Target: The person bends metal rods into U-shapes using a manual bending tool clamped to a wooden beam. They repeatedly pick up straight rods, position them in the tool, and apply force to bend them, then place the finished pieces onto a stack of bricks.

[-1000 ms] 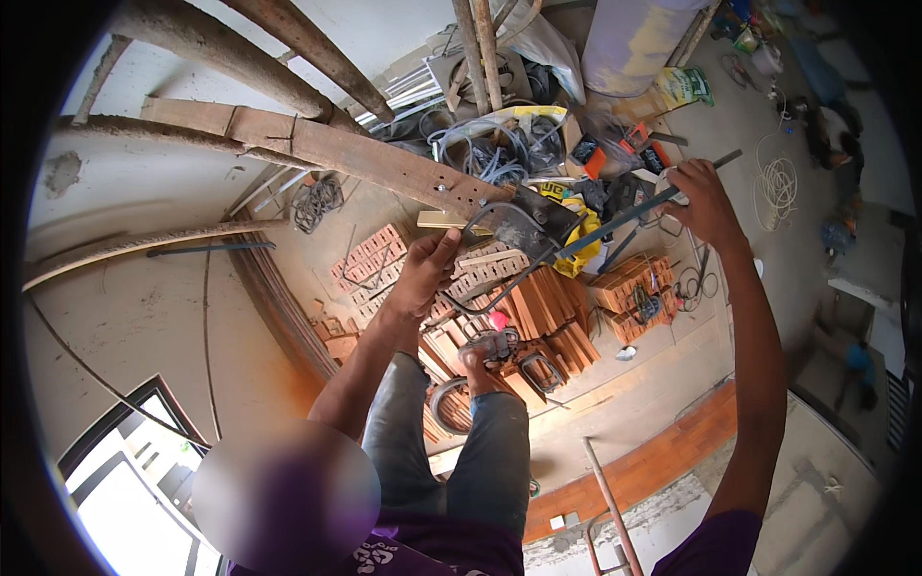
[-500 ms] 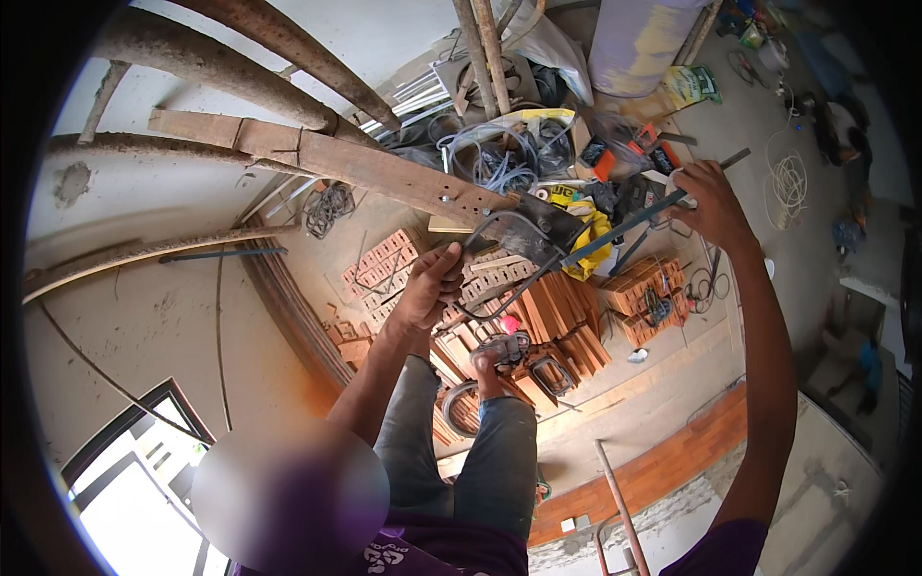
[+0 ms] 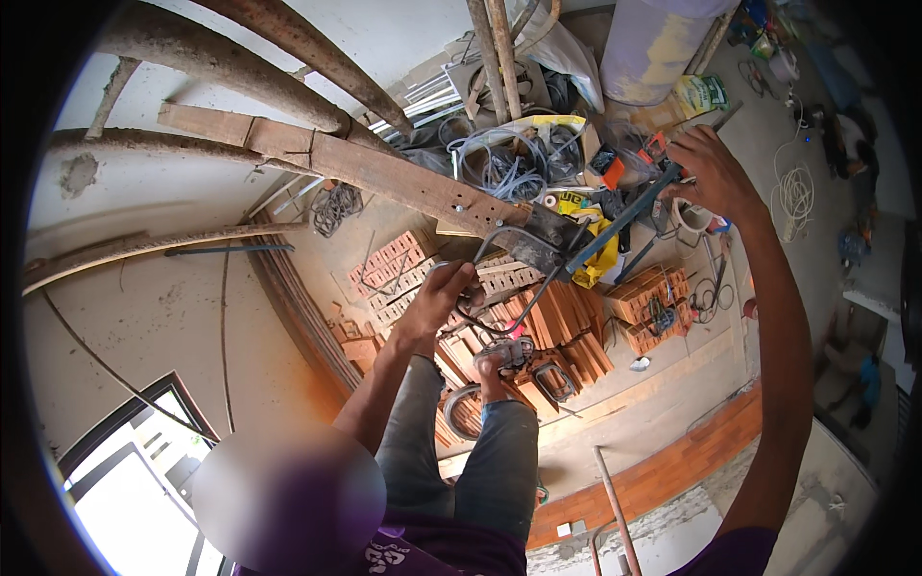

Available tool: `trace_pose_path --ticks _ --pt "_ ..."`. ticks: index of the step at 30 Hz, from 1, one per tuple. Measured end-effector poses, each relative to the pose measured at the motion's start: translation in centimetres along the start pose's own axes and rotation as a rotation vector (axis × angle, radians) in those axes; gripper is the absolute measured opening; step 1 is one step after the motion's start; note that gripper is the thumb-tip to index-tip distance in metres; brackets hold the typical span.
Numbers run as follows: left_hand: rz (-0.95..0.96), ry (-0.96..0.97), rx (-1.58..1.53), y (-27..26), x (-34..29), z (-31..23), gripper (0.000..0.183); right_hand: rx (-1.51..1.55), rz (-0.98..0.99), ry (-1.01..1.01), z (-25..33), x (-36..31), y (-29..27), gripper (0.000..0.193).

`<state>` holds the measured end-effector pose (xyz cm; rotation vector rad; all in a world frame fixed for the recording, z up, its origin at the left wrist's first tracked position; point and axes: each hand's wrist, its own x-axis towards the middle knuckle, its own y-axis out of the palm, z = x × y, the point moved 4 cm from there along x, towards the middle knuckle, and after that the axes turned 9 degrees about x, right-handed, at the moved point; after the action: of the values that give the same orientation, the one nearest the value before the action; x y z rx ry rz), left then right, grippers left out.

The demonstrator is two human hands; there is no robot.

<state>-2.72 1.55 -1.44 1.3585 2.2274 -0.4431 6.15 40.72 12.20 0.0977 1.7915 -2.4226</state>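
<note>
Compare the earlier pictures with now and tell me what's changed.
The right hand has moved upward in the picture, swinging its end of the blue-grey bar up, so the bar slants more steeply. The left hand has edged slightly down relative to the wooden plank. Nothing was visibly taken hold of or let go: the left grip stays on the bent rod, the right on the bar.

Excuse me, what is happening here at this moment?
The person's left hand holds a bent dark rod, and the right hand grips a blue-grey bar. The bar's other end is by a dark plate on the wooden plank. Hollow bricks lie below.
</note>
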Motion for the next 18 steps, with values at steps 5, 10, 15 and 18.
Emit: trace_pose_path --ticks 5,10,15,18 --pt "-0.034 0.06 0.005 0.4 2.7 -3.5 0.049 -0.038 -0.001 -0.032 0.2 1.2 -0.5 0.05" --pt "-0.114 0.033 0.058 1.0 3.3 -2.1 0.052 0.003 -0.002 -0.07 0.0 0.8 0.0 0.051" --pt "0.001 -0.014 -0.043 1.0 3.7 -2.3 0.046 -0.004 0.068 -0.05 -0.1 0.2 -0.5 0.057" --pt "0.068 -0.075 -0.164 1.0 3.7 -2.6 0.046 0.009 0.109 -0.058 -0.5 0.1 -0.4 0.059"
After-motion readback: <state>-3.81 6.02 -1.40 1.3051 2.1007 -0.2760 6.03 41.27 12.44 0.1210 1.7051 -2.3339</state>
